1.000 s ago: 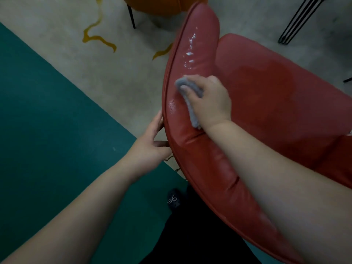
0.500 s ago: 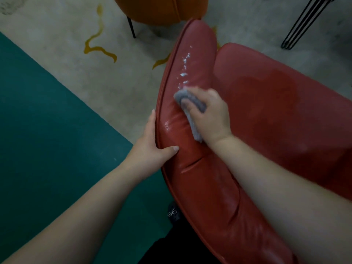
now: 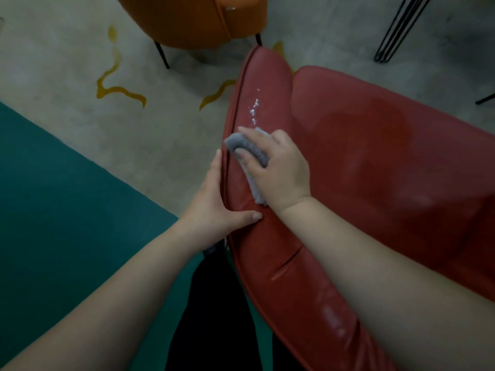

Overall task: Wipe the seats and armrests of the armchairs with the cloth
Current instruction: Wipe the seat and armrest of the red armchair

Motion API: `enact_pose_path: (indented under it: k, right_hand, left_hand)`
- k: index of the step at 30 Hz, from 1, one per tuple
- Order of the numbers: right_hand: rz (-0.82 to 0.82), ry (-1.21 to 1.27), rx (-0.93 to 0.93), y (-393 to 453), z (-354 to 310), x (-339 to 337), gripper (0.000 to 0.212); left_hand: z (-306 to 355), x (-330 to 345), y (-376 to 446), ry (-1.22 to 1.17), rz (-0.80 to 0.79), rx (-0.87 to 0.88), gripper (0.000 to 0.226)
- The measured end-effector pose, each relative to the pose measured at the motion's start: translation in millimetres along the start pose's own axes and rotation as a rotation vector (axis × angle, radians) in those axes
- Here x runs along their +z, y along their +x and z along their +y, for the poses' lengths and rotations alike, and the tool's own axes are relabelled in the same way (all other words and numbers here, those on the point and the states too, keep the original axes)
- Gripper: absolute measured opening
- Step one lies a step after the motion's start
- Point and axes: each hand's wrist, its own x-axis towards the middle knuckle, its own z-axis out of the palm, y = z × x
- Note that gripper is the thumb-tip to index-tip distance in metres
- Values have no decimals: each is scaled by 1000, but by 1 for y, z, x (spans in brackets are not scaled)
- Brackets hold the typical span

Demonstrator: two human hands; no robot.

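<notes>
Right hand [image 3: 278,170] bunched around the crumpled grey cloth [image 3: 247,151], pressing it onto the padded armrest of the red leather armchair [image 3: 257,121]. Cloth bulging out past the fingertips and trailing under the palm. White foam flecks [image 3: 254,108] just beyond. Left hand [image 3: 214,204] clasping the armrest's outer edge, thumb on top.
</notes>
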Motion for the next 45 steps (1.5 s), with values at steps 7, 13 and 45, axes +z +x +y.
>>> enact_pose_path:
  k: [7,13,45]
  right_hand:
    - [228,92,91,24,-2,14,38]
    - [369,79,399,60,15,18,34]
    - [234,197,785,78,81,2,25]
  left_hand:
    - [11,-36,52,107,-111,118,124]
    - [20,-67,95,212,-268,190,128]
    - [50,-86,173,219,-455,168,132]
